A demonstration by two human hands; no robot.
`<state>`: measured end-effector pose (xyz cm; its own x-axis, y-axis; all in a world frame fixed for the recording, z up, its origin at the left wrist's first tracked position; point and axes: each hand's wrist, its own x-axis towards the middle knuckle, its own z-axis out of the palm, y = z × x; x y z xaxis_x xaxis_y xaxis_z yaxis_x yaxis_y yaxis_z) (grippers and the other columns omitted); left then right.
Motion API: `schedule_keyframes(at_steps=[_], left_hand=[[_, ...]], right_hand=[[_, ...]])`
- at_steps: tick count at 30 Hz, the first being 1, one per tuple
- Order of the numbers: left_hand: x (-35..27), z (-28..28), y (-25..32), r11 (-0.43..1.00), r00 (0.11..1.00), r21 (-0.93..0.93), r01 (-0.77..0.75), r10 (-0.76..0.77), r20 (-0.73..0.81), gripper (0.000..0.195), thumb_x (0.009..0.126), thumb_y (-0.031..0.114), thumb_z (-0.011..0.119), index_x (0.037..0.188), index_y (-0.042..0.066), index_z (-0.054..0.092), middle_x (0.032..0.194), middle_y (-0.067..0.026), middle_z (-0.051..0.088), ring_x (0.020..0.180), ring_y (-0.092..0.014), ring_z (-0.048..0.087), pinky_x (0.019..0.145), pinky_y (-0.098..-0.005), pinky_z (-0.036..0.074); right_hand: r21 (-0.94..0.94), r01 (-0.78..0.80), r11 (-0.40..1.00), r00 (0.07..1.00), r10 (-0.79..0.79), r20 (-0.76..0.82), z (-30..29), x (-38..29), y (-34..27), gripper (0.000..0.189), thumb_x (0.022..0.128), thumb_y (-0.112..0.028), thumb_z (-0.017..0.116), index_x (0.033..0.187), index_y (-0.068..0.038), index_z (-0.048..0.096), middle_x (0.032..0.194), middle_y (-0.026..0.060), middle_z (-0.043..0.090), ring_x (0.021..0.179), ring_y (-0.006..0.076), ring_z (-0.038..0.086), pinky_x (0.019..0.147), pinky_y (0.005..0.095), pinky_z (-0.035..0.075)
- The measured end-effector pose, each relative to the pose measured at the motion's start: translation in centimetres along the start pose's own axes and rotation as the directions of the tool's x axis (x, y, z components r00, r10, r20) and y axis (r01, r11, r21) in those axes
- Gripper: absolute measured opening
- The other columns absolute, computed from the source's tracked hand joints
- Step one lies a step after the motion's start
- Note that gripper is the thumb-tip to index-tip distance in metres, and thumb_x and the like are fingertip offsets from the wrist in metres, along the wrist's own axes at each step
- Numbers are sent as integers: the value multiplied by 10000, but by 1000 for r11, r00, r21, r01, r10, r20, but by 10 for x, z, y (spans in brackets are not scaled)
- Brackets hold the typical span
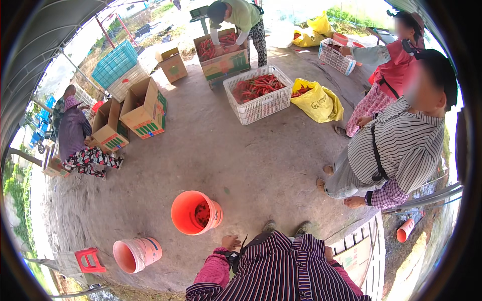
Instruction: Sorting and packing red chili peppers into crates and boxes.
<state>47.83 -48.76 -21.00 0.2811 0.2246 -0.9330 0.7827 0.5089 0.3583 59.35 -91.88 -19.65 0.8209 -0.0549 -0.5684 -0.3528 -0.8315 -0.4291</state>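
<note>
My left hand (231, 242) hangs beside my striped shirt, holding nothing, its fingers a little apart. Closest to it on the ground stands an orange plastic bucket (181, 216) with dark scraps at the bottom. A second, paler orange bucket (131, 256) is farther left. My right hand (328, 253) is at my right side, mostly covered by the shirt, so its fingers do not show. Near that hand are a white slatted frame (371, 259) and a flattened cardboard piece (354, 259).
Ahead stand a white crate (260, 107) of red chili peppers, a yellow sack (320, 103) and cardboard boxes (145, 109). One person (241, 17) bends over a pepper box (222, 67). Another person (391, 150) stands close on my right. A red stool (90, 260) lies at left.
</note>
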Motion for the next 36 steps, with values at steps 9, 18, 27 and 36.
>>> schedule_keyframes(at_steps=[9, 18, 27, 36], left_hand=[[1, 0, 2, 1000, 1000, 17, -13, 13, -4, 333, 670, 176, 456, 939, -17, 422, 819, -170, 535, 618, -233, 557, 381, -252, 326], [5, 0, -5, 999, 999, 29, -37, 37, -18, 297, 662, 172, 463, 900, -5, 444, 775, -159, 547, 596, -225, 551, 383, -255, 325], [4, 3, -8, 1000, 1000, -7, -10, 10, -22, 311, 661, 182, 465, 908, -6, 440, 769, -154, 548, 605, -223, 545, 402, -265, 333], [-7, 13, -23, 998, 999, -52, -19, 17, -38, 296, 676, 199, 455, 903, 9, 443, 751, -123, 549, 587, -205, 527, 435, -284, 343]], right_hand=[[49, 3, 999, 999, -1, -42, 0, -5, -7, 332, 593, -295, 535, 702, 18, 564, 628, 187, 539, 621, 260, 546, 561, 309, 416], [31, 26, 999, 997, -23, -70, -3, -9, -9, 326, 591, -285, 535, 700, 21, 565, 627, 185, 541, 614, 261, 545, 552, 307, 416], [14, 52, 999, 994, -51, -98, -5, -5, -21, 320, 590, -275, 534, 699, 24, 565, 627, 183, 542, 606, 261, 545, 543, 304, 415], [54, 85, 995, 996, -85, 7, 5, 40, -7, 319, 594, -270, 542, 702, 30, 558, 643, 169, 551, 611, 234, 547, 566, 294, 420]])
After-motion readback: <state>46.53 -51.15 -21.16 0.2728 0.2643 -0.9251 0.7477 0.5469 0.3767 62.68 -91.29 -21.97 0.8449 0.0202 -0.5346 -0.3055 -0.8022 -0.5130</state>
